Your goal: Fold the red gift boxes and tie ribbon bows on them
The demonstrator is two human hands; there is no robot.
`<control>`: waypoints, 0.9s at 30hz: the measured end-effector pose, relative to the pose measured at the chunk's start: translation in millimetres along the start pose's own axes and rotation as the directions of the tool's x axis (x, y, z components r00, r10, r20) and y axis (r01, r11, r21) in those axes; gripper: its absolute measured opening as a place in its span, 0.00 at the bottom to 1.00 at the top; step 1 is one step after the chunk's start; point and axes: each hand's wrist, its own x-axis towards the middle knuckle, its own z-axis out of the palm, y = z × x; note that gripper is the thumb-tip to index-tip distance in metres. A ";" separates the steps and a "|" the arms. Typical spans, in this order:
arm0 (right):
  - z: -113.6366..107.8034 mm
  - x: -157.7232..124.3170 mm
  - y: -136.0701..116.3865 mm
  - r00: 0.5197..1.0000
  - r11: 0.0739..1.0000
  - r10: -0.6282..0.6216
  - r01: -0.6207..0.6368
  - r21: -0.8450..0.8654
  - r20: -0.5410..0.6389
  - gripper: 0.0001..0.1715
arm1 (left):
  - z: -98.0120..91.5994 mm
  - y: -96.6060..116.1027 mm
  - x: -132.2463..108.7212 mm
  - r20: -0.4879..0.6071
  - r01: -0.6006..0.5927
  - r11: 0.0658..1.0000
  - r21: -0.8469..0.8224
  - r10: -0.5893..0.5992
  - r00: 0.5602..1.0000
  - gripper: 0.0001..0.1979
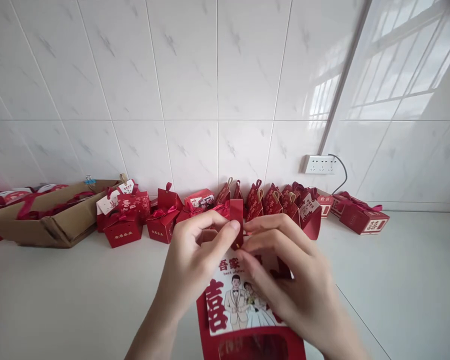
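Observation:
A red gift box (pixel 251 337) stands upright in front of me. On its front is a white card (pixel 238 317) with a drawn couple in wedding clothes and red characters, and below the card sits a dark clear window. My left hand (pixel 197 262) pinches an upright flat red strip (pixel 237 212), which looks like ribbon, above the box top. Close by, my right hand (pixel 288 270) has its thumb and fingers drawn together at the strip's foot, beside a tiny gold-coloured spot. What lies between those right fingertips is hidden.
Several finished-looking red gift boxes (pixel 123 230) line the white tiled wall. An open cardboard box (pixel 41 230) with red ribboned items stands at left. Another red box (pixel 363 220) lies at right, below a power strip (pixel 320 164) with a grey cable.

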 end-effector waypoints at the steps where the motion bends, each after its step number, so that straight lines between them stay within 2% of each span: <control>1: -0.8 -0.9 -2.5 1.000 0.999 -0.018 0.019 -0.028 0.017 0.04 | -0.8 1.7 -2.6 -0.008 -0.009 1.000 0.015 0.009 1.000 0.15; 8: -1.6 -3.5 -3.7 0.999 0.995 -0.017 0.021 -0.099 0.042 0.04 | -0.3 7.5 -8.6 -0.074 -0.085 0.986 0.144 0.097 0.993 0.15; 13: -3.9 -6.1 -5.2 0.999 0.988 0.027 -0.024 -0.150 0.019 0.05 | 3.3 5.9 -9.8 -0.095 -0.107 0.987 0.119 0.119 0.988 0.12; 17: -3.9 -7.5 -7.3 0.998 0.983 0.060 -0.053 -0.174 0.035 0.08 | 4.1 4.7 -9.9 -0.116 -0.091 0.992 0.092 0.101 0.988 0.11; 21: -1.7 -7.4 -6.9 0.998 0.983 0.027 -0.016 -0.181 0.060 0.11 | 3.6 3.5 -8.8 -0.132 -0.056 0.996 0.071 0.065 0.989 0.11; 27: -4.4 -6.4 -5.1 0.996 0.975 -0.014 0.034 -0.217 0.092 0.11 | 4.8 6.2 -8.4 -0.131 -0.046 0.995 0.086 0.057 0.990 0.11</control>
